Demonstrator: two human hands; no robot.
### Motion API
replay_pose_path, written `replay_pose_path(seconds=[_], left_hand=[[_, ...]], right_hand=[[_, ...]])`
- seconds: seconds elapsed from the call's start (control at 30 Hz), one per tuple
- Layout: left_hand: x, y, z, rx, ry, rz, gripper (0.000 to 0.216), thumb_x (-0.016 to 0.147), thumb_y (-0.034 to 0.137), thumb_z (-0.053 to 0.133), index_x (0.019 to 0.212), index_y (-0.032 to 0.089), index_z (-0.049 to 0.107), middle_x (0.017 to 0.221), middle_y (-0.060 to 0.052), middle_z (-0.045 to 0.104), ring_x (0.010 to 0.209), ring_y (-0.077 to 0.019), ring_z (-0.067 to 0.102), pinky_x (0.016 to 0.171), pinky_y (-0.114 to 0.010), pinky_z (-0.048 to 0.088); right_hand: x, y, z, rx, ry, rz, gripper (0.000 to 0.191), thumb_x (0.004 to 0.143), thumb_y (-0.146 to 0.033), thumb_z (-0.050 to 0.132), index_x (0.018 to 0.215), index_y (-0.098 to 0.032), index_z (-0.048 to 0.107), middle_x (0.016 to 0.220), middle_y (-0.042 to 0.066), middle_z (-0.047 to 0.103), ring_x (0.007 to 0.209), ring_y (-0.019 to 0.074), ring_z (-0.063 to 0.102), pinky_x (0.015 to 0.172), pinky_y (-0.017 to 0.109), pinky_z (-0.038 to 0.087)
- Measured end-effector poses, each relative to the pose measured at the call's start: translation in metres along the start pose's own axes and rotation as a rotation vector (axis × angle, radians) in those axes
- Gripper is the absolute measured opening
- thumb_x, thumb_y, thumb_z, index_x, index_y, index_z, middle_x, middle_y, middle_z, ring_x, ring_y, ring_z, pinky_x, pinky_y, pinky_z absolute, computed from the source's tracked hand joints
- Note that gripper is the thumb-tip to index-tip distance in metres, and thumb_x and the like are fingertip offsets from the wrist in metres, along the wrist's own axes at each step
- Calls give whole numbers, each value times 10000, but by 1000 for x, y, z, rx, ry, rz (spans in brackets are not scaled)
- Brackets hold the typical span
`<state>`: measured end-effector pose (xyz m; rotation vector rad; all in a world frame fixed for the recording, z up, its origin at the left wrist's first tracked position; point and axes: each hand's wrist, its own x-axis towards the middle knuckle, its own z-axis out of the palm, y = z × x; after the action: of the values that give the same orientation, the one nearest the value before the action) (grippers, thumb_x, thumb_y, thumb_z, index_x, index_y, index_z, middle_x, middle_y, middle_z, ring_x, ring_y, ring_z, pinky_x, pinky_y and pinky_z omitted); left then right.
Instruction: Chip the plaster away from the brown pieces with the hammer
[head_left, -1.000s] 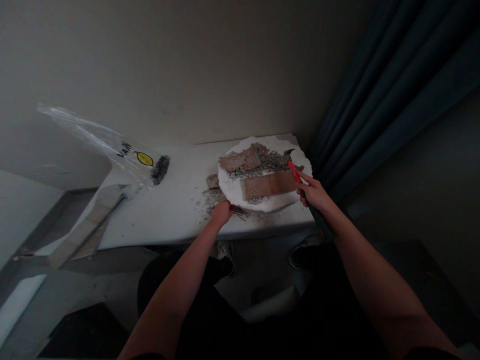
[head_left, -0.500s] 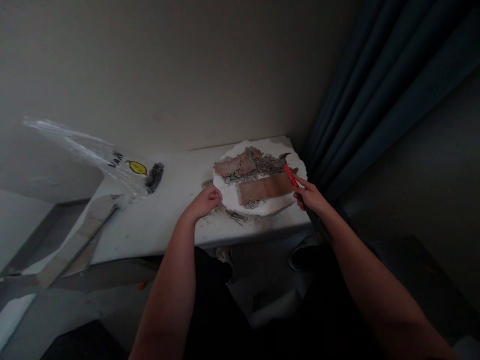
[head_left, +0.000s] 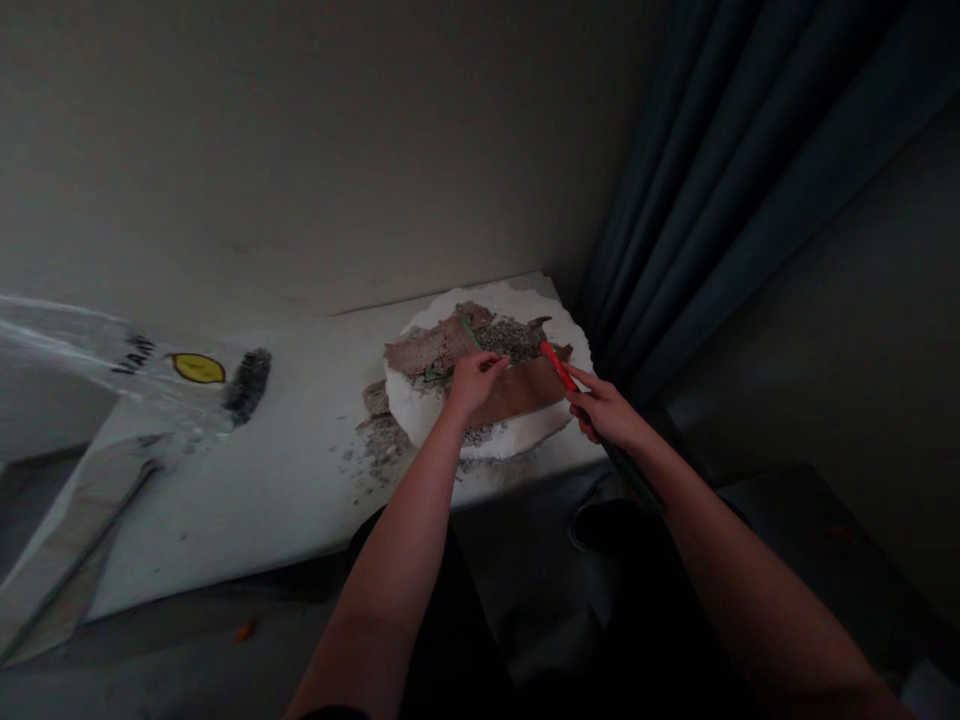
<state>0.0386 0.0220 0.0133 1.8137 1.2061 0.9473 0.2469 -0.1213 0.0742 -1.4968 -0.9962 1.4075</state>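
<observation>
A round white foam slab (head_left: 435,415) lies on the white table (head_left: 285,480) near its right end. On it rest brown tile pieces (head_left: 435,348) and grey rubble (head_left: 516,338). My left hand (head_left: 474,378) reaches onto the slab, fingers curled on a brown tile piece (head_left: 529,388) at its middle. My right hand (head_left: 604,412) is closed round a hammer with a red neck (head_left: 559,366); its dark head sits over the rubble at the slab's right side.
A clear plastic bag with a yellow label (head_left: 196,368) lies at the table's left. A long pale tile strip (head_left: 67,540) leans off the left end. Grit (head_left: 379,455) litters the table by the slab. A dark curtain (head_left: 720,200) hangs at the right.
My left hand left the slab's near-left edge and moved up onto the brown tile piece in the middle. The right hand with the hammer stayed at the slab's right side. The view shifted.
</observation>
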Motion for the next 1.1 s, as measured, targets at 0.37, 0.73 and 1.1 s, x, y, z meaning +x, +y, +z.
replay_pose_path(seconds=[0.37,0.73,1.1], left_hand=[[0,-10,8,-12,3,10,132,832,283,667,848,167,728,733,-24,729,669,-170,677,667,-274,520],[-1,-10,9,20,-2,-9,115,856,253,664,888,171,738,822,-42,761,714,-178,701,713,-286,541],[-5,-7,11,112,21,34,130,892,276,658,926,187,747,853,-32,773,740,-177,712,743,-284,543]], right_hand=[[-3,-3,-2,-33,4,0,699,911,-228,532,1590,-256,369,589,-98,443,348,76,361,301,199,281],[-3,-6,-2,-48,10,24,689,918,-208,527,1588,-257,374,586,-96,446,359,73,368,306,192,289],[-3,-5,-3,-45,-5,13,697,917,-208,522,1593,-248,361,584,-98,451,355,73,369,301,191,285]])
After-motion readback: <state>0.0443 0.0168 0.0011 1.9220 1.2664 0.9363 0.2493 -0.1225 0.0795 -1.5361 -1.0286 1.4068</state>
